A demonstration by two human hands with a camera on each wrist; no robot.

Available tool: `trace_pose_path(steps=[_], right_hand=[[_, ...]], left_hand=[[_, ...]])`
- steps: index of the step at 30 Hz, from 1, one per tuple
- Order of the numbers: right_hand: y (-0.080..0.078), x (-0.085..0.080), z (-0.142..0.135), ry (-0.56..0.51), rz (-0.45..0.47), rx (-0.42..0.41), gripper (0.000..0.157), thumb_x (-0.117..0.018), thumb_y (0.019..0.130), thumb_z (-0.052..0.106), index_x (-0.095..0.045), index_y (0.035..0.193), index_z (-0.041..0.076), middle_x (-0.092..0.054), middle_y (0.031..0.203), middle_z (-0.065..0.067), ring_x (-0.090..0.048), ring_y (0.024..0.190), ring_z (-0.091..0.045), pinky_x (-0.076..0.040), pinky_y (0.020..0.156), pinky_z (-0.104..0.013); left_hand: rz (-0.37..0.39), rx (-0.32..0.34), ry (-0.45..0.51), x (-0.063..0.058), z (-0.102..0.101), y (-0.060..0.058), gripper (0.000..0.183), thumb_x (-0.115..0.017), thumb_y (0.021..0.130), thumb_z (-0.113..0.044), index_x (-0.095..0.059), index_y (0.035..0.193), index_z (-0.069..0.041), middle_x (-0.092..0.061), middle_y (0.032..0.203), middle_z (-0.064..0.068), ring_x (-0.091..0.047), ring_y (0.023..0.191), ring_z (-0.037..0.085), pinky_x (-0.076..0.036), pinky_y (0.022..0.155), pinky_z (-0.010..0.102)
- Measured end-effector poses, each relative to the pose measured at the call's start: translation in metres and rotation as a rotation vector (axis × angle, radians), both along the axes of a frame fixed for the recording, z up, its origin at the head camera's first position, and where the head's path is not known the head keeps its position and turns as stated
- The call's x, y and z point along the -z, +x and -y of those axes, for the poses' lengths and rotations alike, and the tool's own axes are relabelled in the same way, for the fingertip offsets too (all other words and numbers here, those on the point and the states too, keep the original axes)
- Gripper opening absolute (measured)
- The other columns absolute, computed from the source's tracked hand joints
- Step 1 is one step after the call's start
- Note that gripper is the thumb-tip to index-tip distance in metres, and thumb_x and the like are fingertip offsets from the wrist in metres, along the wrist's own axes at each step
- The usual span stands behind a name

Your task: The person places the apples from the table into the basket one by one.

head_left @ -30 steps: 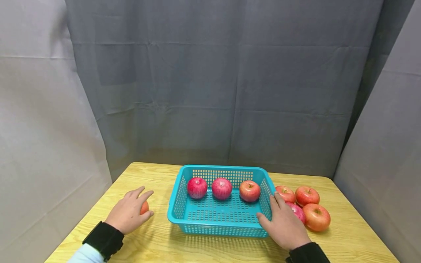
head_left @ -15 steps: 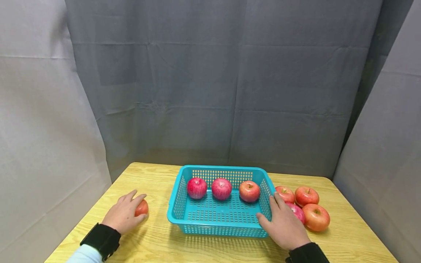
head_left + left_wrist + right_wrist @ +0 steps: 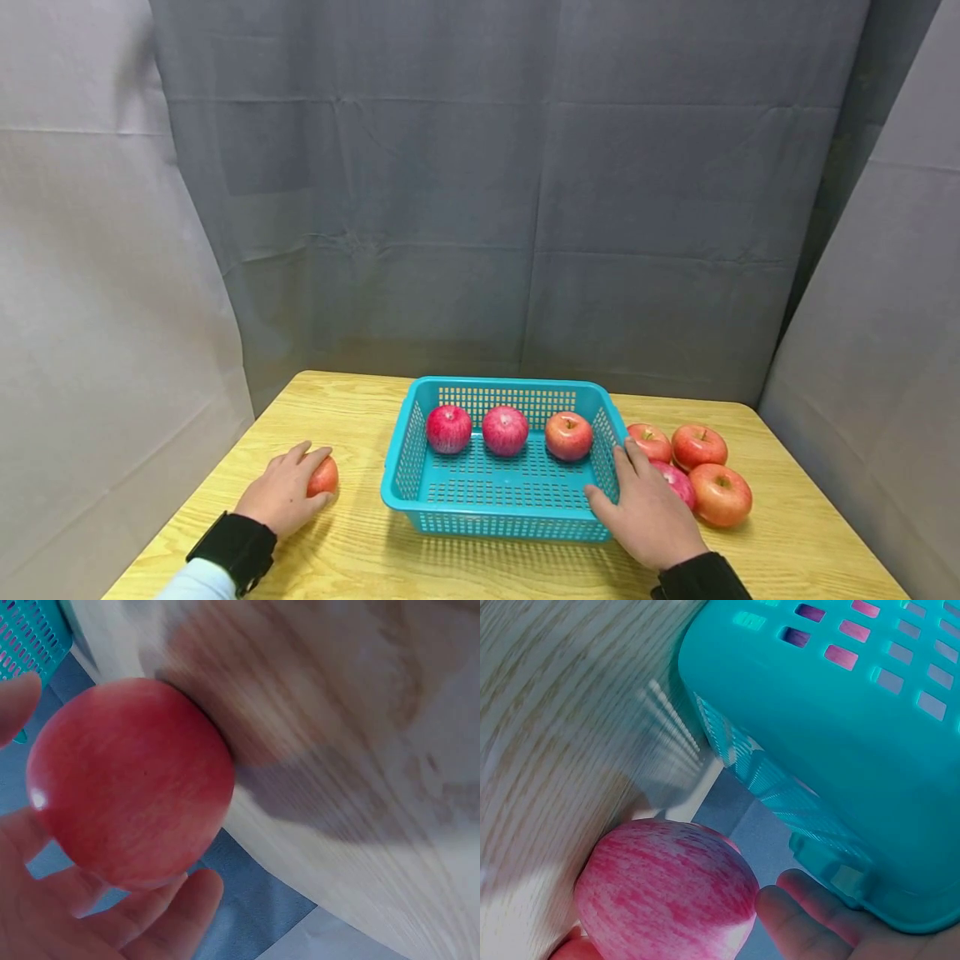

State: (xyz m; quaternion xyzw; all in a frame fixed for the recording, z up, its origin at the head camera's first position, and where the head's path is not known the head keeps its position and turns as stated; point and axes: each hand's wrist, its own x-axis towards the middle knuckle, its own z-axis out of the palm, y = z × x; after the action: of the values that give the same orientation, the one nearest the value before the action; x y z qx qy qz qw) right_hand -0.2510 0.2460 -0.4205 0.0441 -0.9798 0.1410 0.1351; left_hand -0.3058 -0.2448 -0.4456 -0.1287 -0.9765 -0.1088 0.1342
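On the table's left side, my left hand (image 3: 281, 492) is cupped at an orange-red apple (image 3: 323, 477), its fingers curving along the far side. In the left wrist view the apple (image 3: 135, 787) stands on the table, and a gap shows between it and the thumb (image 3: 15, 705). My right hand (image 3: 652, 510) holds the right rim of a turquoise basket (image 3: 510, 523), thumb inside and fingers outside. Inside the basket stand two dark pink apples (image 3: 506, 431) and one orange-red apple (image 3: 568, 436) in a row. A pink striped apple (image 3: 667, 889) lies right by the right hand's fingers.
To the right of the basket, a group of red apples (image 3: 700, 447) and a pink apple sits on the wooden table (image 3: 450, 575). Grey cloth (image 3: 480, 208) hangs behind the table, with paler cloth at both sides.
My left hand has shifted left and lowered beside the apple, so more of the apple shows. The right hand and basket have stayed in place.
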Motion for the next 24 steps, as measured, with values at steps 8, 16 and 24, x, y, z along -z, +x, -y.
trace_pose_path(steps=[8,16,24], right_hand=[[-0.0009,-0.0018,0.0015,-0.001,0.037,0.009,0.097,-0.036,0.086,0.075,-0.035,0.141,-0.006,-0.024,0.148,-0.027,-0.037,0.122,-0.047,-0.041,0.090,-0.066],[-0.0019,-0.0015,0.0010,0.003,0.029,0.006,0.096,-0.037,0.087,0.073,-0.035,0.141,-0.006,-0.025,0.148,-0.027,-0.038,0.121,-0.047,-0.041,0.089,-0.066],[-0.0021,0.0001,0.0002,0.004,0.009,0.004,0.095,-0.038,0.087,0.072,-0.036,0.140,-0.007,-0.026,0.147,-0.027,-0.037,0.121,-0.046,-0.041,0.089,-0.066]], left_hand=[[0.034,-0.017,0.006,0.0008,0.0002,-0.0015,0.062,-0.073,0.078,-0.033,-0.052,0.133,-0.013,-0.046,0.132,0.024,-0.046,0.111,0.044,-0.048,0.077,0.064],[0.036,-0.014,0.004,0.0004,0.0010,-0.0032,0.059,-0.073,0.079,-0.031,-0.052,0.132,-0.012,-0.049,0.128,0.023,-0.049,0.106,0.041,-0.050,0.075,0.062],[0.009,0.011,0.001,0.0034,0.0046,-0.0103,0.057,-0.077,0.076,-0.030,-0.056,0.127,-0.014,-0.055,0.119,0.015,-0.053,0.096,0.036,-0.051,0.071,0.056]])
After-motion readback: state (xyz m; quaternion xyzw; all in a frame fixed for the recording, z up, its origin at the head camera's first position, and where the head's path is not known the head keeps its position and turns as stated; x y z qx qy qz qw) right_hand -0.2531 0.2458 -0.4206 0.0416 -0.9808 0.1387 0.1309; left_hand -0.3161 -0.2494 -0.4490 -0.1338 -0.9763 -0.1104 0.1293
